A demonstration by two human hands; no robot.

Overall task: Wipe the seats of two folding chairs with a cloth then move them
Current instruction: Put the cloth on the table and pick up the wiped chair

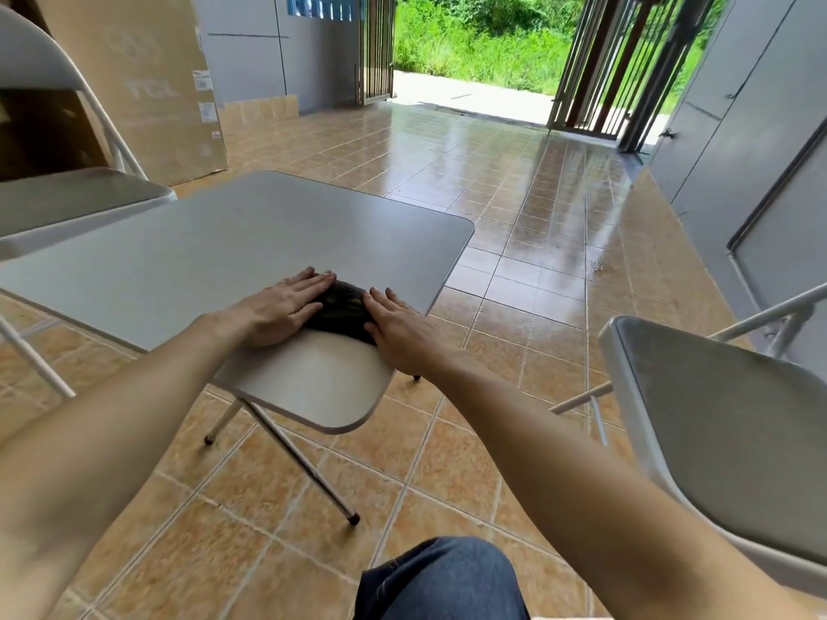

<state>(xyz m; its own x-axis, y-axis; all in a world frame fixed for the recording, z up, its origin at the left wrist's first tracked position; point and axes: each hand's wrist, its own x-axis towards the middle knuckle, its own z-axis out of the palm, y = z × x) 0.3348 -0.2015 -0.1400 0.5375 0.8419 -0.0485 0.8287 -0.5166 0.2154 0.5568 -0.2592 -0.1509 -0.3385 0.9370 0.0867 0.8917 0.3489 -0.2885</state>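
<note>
Head view: a grey folding table [188, 252] fills the centre-left of the frame, standing on metal legs over an orange tiled floor [514, 226]. A dark cloth [341, 308] lies on the table's near edge, just left of frame centre. The left hand [279, 306] lies flat with fingers straight and close together, its fingertips over the cloth's left side. The right hand [396, 324] lies flat likewise, fingers straight, touching the cloth's right side. Neither hand curls round the cloth. One folding chair [67, 194] stands at the upper left, its grey seat just beside the table's far corner. A second folding chair [725, 422] stands at the lower right, well apart from the table, seat facing up. A cardboard box [147, 82] leans behind the left chair. An open barred gate [626, 64] shows greenery at top centre. A knee in blue jeans [443, 579] sits at the bottom edge
</note>
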